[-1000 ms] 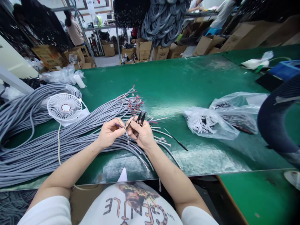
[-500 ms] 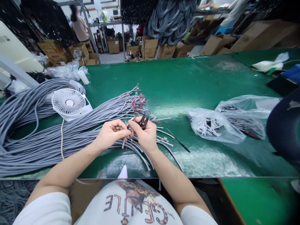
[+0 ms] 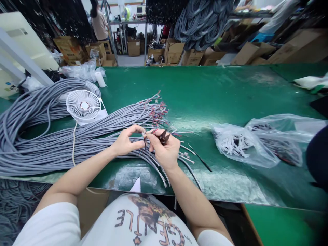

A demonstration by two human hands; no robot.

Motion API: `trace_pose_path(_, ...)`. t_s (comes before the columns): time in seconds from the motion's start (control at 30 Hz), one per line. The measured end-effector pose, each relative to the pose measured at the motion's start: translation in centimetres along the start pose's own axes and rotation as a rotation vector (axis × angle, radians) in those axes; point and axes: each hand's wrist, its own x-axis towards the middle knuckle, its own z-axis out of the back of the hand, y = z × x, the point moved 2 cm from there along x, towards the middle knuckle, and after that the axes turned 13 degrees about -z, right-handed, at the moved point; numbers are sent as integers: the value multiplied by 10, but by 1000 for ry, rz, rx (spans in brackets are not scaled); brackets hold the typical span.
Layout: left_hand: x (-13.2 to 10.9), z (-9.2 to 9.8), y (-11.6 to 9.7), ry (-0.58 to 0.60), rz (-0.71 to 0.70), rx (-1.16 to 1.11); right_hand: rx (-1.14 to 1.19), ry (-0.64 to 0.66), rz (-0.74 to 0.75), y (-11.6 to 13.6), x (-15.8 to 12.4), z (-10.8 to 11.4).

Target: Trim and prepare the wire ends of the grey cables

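Note:
My left hand [image 3: 128, 141] is pinched on the stripped end of a grey cable, whose thin wires show between my fingers. Close against it, my right hand [image 3: 166, 150] is closed around a pair of dark snips [image 3: 164, 137], blades pointing up and away. The thumb and forefinger of that hand also pinch at the wires. Beneath both hands lies a thick bundle of grey cables [image 3: 107, 131], its far ends showing red and dark wires. Several cable ends with pale, frayed shielding [image 3: 188, 157] fan out near my right wrist.
A white fan [image 3: 84, 105] stands on the cables at left. Right of my hands lies a thin black-handled tool [image 3: 202, 159]. Plastic bags [image 3: 235, 141] of small white and dark parts sit farther right on the green table [image 3: 200, 89]. Another person [image 3: 99, 24] stands behind.
My fingers have shifted at the cable end, with the left thumb and forefinger spread wider. Coloured wires that hung below my hands no longer show there. The view has turned slightly left.

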Motion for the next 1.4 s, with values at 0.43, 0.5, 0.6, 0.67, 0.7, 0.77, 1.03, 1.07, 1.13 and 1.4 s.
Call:
trace_pose_path(0.43,-7,-21,8,-135,167,-468,308,113,-446,-32,26,-1)
trace_pose_path(0.5,-7,-20,8,-97,118,-447,323,157,-493,-36,26,-5)
trace_pose_path(0.6,-7,-18,10,3,81,-372,332,209,-517,-43,28,-5)
trace_pose_path(0.67,-6,-16,11,48,90,-290,279,187,-480,-44,31,2)
trace_pose_path(0.7,-6,-15,11,48,99,-247,231,135,-427,-42,32,8)
trace_pose_path(0.77,-4,-14,10,13,113,-171,116,-33,-267,-33,30,24)
trace_pose_path(1.03,6,-20,5,12,39,-68,-498,8,158,11,-3,36)
trace_pose_path(1.07,5,-21,7,7,33,-77,-534,14,174,9,-4,34)
trace_pose_path(1.13,4,-20,10,5,28,-94,-556,11,198,5,-3,32)
trace_pose_path(1.4,5,-20,10,47,9,-95,-483,30,139,1,2,36)
